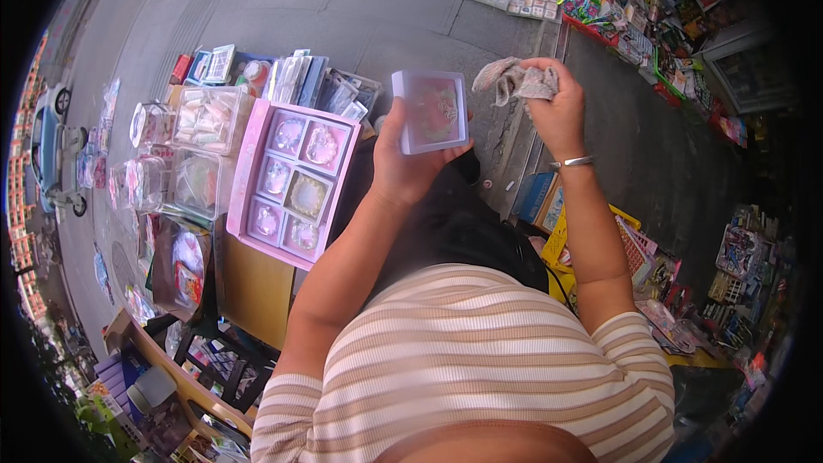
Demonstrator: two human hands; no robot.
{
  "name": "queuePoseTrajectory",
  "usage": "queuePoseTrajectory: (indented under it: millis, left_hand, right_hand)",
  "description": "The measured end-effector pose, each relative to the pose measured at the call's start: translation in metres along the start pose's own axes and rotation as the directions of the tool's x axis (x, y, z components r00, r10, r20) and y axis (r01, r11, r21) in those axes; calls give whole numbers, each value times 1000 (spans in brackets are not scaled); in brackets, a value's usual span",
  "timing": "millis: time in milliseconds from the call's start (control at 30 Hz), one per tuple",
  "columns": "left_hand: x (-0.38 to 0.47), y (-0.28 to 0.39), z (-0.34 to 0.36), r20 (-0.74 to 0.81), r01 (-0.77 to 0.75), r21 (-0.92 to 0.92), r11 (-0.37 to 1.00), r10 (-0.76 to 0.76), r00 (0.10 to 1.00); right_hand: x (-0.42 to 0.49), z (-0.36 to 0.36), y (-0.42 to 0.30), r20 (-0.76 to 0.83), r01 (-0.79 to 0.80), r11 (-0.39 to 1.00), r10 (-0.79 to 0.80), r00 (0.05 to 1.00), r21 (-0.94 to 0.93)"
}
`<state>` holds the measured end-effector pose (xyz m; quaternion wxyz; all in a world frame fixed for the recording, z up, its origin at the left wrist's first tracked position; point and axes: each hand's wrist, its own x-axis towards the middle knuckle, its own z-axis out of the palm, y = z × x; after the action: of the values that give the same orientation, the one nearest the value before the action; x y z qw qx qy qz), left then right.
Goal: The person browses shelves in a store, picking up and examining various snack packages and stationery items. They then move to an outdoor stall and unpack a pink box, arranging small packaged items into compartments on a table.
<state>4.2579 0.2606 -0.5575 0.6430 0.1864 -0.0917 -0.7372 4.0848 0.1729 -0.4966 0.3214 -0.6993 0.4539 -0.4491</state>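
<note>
A small square box with a clear lid (432,112) rests in my left hand (405,161), its thumb on the near left edge and its fingers behind. Something pink with a pale pattern shows hazily inside. My right hand (559,96), with a silver bangle at its wrist, pinches a crumpled greyish-pink cloth (517,82) to the right of the box, apart from it. Left of my left forearm lies a pink display box (241,170) with several compartments. Round beaded bracelets, seemingly, sit in them; one compartment looks darker, with a yellowish ring (307,196).
Clear plastic tubs (212,119) and jars (151,125) stand left of the display box. Beyond it are trays of packaged goods (296,80). A yellow crate (559,244) is beside my right forearm. More goods (617,26) line the pavement at the upper right.
</note>
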Motion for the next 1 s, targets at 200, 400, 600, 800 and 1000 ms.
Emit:
queuePoseTrajectory:
  millis: [200, 400, 600, 800, 1000]
  left_hand:
    - [-19, -8, -3, -103, 215, -47, 975, -219, 970]
    - [-88, 37, -51, -10, 19, -181, 983, -22, 1000]
    - [-182, 101, -97, -414, -402, -70, 913, 340, 844]
    - [-247, 137, -151, -668, -399, 425, 813, 579, 468]
    - [-239, 131, -170, -644, -305, 637, 708, 706, 295]
  right_hand:
    - [-1, 38, 12, 463, 457, 887, -377, 802, -71]
    - [53, 28, 61, 427, -520, 717, 333, 841, 465]
    - [1, 115, 75, 605, -98, 987, 155, 781, -126]
    - [-25, 169, 27, 711, -215, 977, 146, 688, 7]
    - [-30, 177, 7, 690, -158, 986, 73, 721, 61]
